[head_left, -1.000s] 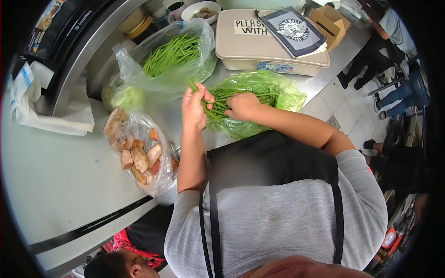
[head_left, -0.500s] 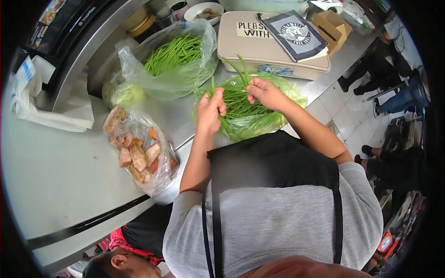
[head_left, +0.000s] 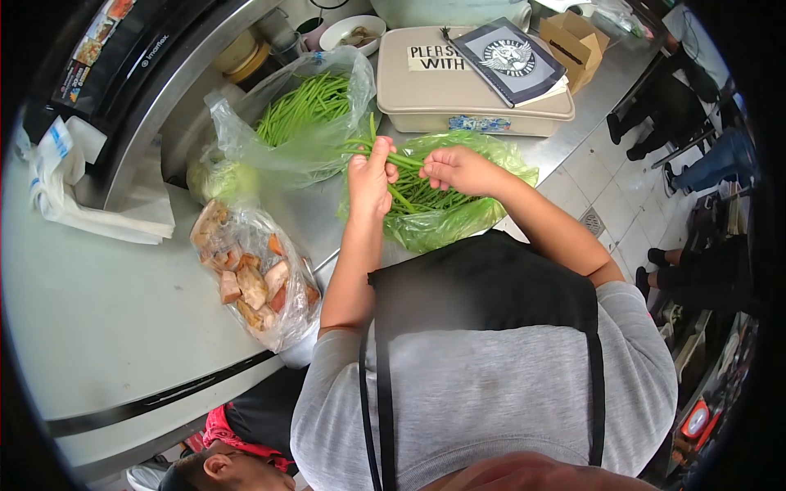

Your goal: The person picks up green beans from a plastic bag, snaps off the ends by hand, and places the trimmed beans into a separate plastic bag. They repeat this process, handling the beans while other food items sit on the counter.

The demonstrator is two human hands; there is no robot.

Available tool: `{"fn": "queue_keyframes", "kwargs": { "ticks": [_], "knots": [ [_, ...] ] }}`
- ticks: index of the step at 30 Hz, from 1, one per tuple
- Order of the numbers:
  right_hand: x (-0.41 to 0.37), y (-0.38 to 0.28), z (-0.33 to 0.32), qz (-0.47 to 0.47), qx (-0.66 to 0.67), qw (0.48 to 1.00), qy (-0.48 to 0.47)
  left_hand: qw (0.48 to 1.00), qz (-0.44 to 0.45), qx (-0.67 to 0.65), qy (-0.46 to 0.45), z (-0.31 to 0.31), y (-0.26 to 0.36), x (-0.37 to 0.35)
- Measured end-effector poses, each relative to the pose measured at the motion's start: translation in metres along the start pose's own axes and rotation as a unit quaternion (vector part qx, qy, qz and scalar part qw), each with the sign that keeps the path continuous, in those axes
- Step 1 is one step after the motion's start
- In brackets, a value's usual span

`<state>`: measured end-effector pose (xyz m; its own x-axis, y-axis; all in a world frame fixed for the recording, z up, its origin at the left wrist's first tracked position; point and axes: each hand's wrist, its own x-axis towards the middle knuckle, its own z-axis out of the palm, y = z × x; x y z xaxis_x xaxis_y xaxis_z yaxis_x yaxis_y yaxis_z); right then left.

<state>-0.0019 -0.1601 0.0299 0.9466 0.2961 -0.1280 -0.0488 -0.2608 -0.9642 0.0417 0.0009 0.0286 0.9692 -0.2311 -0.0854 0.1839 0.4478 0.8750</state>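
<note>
- Green, slender and long, the held pods (head_left: 405,160) look smooth, with a brighter tone where light catches them; some run across from hand to hand, while others stick up and out past the left fist.
- They are above the near edge of the green plastic bag (head_left: 514,157), between the two hands.
- The left hand (head_left: 371,178) is closed in a fist around the pods, thumb up along them.
- The right hand (head_left: 461,170) is narrow, its thumb and fingers pinching the other end of the pods.
- Below the hands, the green bag is spread open around a tangled heap of darker green pods (head_left: 435,198).
- Up and left, a clear plastic bag (head_left: 360,92) lies open around a pile of bright green pods (head_left: 304,108), mostly lined up lengthwise.
- Beside that bag is a pale green, rounded vegetable (head_left: 219,180), blurred in outline.
- Nearer the person, a crinkled clear bag (head_left: 286,329) holds chunky pieces (head_left: 252,286) in brown, pink and orange.
- Beyond the green bag, a beige lidded box (head_left: 395,92) sits on the metal surface (head_left: 304,219), with a dark notebook (head_left: 509,64) lying on its lid.
</note>
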Motion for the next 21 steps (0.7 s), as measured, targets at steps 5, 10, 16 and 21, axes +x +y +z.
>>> {"fn": "queue_keyframes", "kwargs": {
  "ticks": [5, 10, 16, 21],
  "knots": [
    [0.009, 0.015, 0.004, -0.024, 0.038, 0.991, 0.128, 0.999, 0.025, -0.010, -0.037, 0.011, 0.002, -0.009],
    [0.009, 0.001, 0.004, -0.028, 0.379, 0.907, 0.180, 0.996, 0.056, -0.073, -0.020, 0.022, -0.003, -0.014],
    [-0.002, -0.016, -0.024, -0.017, 0.136, 0.977, 0.165, 0.992, 0.121, -0.027, 0.021, 0.021, -0.002, -0.014],
    [-0.001, -0.016, 0.004, -0.139, -0.239, 0.938, 0.210, 0.988, 0.156, 0.023, 0.008, 0.027, -0.005, -0.014]
  ]
}}
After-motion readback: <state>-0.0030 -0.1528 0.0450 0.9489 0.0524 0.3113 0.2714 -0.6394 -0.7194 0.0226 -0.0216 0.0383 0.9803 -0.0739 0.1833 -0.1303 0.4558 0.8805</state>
